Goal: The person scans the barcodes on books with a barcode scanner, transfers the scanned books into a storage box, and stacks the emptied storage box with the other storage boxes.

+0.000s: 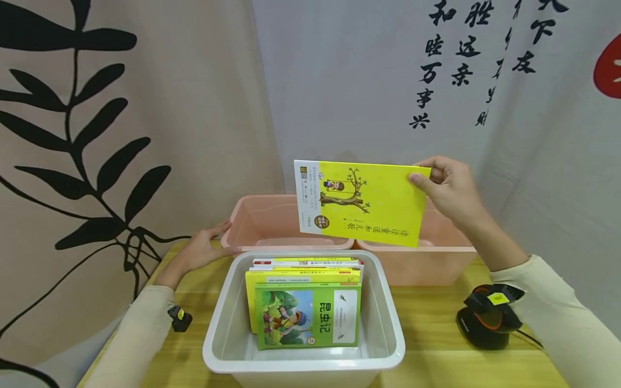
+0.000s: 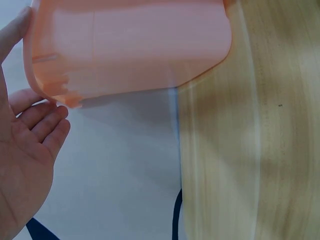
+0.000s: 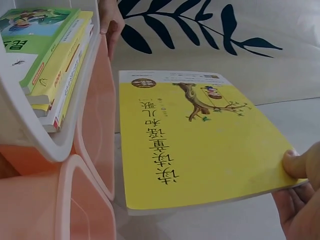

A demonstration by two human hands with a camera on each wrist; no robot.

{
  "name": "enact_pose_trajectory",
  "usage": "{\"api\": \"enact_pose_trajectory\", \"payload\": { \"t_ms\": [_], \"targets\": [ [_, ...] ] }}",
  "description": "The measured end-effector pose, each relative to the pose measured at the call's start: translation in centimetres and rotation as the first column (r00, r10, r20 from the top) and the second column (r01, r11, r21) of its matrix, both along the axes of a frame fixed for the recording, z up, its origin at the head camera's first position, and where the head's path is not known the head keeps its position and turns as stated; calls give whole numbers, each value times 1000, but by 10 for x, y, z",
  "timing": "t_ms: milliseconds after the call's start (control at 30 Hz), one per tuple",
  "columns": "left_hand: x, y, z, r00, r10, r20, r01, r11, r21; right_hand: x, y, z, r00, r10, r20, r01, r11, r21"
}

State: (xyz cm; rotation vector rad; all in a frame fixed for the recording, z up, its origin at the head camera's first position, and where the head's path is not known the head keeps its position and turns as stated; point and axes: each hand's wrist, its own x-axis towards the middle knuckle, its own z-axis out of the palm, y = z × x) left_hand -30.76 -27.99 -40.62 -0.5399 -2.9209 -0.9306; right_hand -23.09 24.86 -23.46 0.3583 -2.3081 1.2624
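Note:
My right hand (image 1: 453, 188) pinches a yellow book (image 1: 383, 199) by one end, thumb on the cover with its tree-swing picture. The book is held sideways above the pink bins; in the right wrist view, the thumb (image 3: 297, 164) presses its corner. My left hand (image 1: 204, 250) touches the outer end of the left pink bin (image 1: 262, 245), thumb and fingers spread along its rim, fingers loosely bent in the left wrist view. Nearer to me, a white bin (image 1: 218, 345) holds several upright books, with a green book (image 1: 308, 318) in front and yellow ones behind.
The right pink bin (image 1: 412, 267) stands beside the left one, behind the white bin. A black device (image 1: 485, 318) with a cable is on the wooden table (image 1: 432, 345) at right. A curtain (image 1: 339, 81) with printed leaves and characters hangs behind.

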Motion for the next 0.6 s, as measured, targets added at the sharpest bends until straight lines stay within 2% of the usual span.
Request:
{"api": "enact_pose_trajectory", "payload": {
  "t_ms": [300,600],
  "targets": [
    [0,0,0,1000,1,-16,-1,1000,1,-37,-30,-11,990,134,46,-130,988,-81],
    [1,0,0,1000,5,-5,-5,1000,16,-65,-63,-27,980,157,120,-144,984,-107]
  ]
}}
